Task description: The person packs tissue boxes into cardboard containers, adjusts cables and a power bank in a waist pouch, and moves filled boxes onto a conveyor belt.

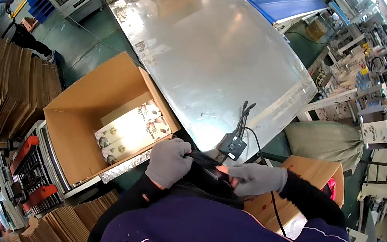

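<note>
My left hand (pixel 169 162), in a grey glove with bare fingertips, is closed on the left edge of a black bag-like thing (pixel 205 175) in front of my body. My right hand (pixel 256 179), gloved the same way, grips its right side with thumb and fingers bent together. Between the hands the black thing gapes a little; its inside is dark and hard to make out. Just beyond it, at the metal table's near corner, lies a small black box-shaped device (pixel 231 147) with a bundle of black cables (pixel 244 116). One cable runs past my right hand.
A metal-topped table (pixel 203 52) stretches ahead. An open carton (pixel 73 103) with printed packs (pixel 132 127) stands left. Another carton (pixel 286 200) is close at my right, beside a greenish sack (pixel 325 141). Stacked flat cardboard (pixel 4 82) and a person (pixel 12 26) are far left.
</note>
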Demonstrator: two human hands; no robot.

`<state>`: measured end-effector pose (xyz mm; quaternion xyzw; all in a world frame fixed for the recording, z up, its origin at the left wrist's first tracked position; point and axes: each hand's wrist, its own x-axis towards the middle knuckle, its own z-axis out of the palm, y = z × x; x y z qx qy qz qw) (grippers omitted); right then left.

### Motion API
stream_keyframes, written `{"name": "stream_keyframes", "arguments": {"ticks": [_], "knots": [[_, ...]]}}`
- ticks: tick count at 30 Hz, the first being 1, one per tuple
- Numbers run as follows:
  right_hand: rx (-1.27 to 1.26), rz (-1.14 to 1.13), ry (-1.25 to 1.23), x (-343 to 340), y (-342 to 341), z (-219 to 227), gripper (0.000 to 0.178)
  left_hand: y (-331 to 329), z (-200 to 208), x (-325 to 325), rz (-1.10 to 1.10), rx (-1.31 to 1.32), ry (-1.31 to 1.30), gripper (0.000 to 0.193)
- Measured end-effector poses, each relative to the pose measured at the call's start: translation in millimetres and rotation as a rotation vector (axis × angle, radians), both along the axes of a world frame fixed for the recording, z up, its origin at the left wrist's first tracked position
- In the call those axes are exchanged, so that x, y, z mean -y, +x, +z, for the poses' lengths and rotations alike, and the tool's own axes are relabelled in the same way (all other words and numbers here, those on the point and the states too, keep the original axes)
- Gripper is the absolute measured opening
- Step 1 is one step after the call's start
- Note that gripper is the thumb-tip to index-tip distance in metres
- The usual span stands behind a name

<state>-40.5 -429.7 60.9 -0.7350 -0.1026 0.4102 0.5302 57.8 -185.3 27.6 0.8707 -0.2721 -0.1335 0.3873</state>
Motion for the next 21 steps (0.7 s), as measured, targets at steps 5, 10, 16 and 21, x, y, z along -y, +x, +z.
{"name": "stream_keyframes", "arguments": {"ticks": [5,10,16,21], "knots": [[0.208,-0.185,-0.282,-36.1,-11.4,15.9,0.046,1.1,5.9,0.6,0.027,0.039,0.004,0.008],[0.539,-0.187,-0.392,-48.5,-36.7,-19.7,0.05,-3.3,20.6,9.3,-0.043,0.057,0.026,0.007],[0.553,-0.062,-0.372,-11.3,-28.4,-12.0,0.053,-0.3,23.6,12.0,-0.263,0.19,0.113,0.01],[0.048,-0.485,-0.161,-12.1,-21.2,-5.0,0.041,1.3,16.7,10.7,-0.331,0.185,0.147,0.011]]}}
